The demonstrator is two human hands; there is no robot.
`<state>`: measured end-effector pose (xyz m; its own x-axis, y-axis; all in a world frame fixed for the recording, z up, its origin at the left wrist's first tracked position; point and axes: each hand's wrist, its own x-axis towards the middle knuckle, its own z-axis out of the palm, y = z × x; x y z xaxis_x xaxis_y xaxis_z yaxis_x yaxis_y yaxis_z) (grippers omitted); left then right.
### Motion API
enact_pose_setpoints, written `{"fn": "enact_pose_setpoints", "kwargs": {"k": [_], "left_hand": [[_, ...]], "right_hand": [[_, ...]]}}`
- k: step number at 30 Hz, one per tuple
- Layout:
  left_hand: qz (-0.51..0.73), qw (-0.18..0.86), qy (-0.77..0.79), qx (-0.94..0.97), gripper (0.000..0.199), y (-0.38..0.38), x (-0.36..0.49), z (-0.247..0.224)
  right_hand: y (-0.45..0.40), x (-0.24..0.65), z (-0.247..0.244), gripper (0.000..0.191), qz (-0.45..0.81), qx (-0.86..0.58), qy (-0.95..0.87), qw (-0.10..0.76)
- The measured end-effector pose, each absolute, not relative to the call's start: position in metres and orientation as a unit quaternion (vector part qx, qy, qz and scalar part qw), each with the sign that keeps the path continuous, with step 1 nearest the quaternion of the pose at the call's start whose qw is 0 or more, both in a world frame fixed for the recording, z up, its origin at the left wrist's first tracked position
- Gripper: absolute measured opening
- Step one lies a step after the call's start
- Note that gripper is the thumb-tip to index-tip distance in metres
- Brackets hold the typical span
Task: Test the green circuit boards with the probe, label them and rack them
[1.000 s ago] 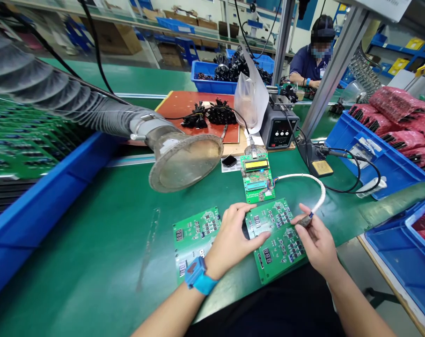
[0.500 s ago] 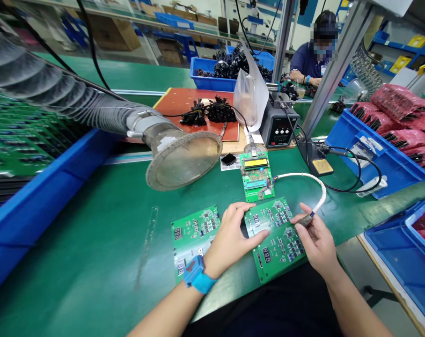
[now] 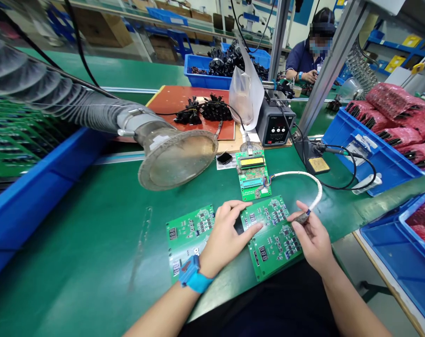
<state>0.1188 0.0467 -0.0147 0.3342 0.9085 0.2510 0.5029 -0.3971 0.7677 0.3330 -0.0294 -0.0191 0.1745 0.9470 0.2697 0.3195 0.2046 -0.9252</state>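
My left hand [image 3: 226,238], a blue wrist strap [image 3: 194,274] at its wrist, rests on the left side of a green circuit board [image 3: 274,250]. Its thumb lies on the board and its fingers are spread toward the top corner. Between the fingers of my right hand [image 3: 312,238] is the dark, wrapped probe [image 3: 301,218] of a white-sleeved cable [image 3: 318,187]. That probe is over the board's right edge; whether its tip touches is too small to tell. The cable runs to a programmer board [image 3: 252,175] with a yellow display. Partly behind my left hand lies another circuit board [image 3: 190,222].
A fume hose hood [image 3: 179,159] hangs over the left of the bench. Beyond stand a soldering station [image 3: 275,124] and an iron stand [image 3: 318,164]. Blue bins [image 3: 377,159] with pink-wrapped packs are at right; a board-filled bin [image 3: 40,206] is at left. A co-worker [image 3: 309,56] sits behind.
The view has shifted slightly, so the scene sits a little further left. Both my hands keep the same places on the board. The co-worker's hand has risen a little.
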Motion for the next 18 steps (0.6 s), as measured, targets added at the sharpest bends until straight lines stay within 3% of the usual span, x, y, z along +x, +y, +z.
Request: {"fn": "enact_pose_setpoints", "kwargs": {"k": [6,11,15,18], "left_hand": [[0.387,0.277,0.479,0.738,0.042,0.043,0.122,-0.001],[0.436,0.417,0.503,0.619,0.053,0.039,0.107,0.016],[0.501,0.485,0.565,0.442,0.068,0.046,0.072,0.025],[0.465,0.527,0.601,0.380,0.075,0.048,0.045,0.026]], "right_hand": [[-0.025,0.332,-0.005,0.043,0.324,-0.537,-0.523,0.577],[0.003,0.329,0.008,0.052,0.336,-0.514,-0.449,0.650],[0.026,0.321,0.004,0.056,0.367,-0.524,-0.454,0.620],[0.034,0.314,-0.003,0.057,0.381,-0.529,-0.464,0.600]]}}
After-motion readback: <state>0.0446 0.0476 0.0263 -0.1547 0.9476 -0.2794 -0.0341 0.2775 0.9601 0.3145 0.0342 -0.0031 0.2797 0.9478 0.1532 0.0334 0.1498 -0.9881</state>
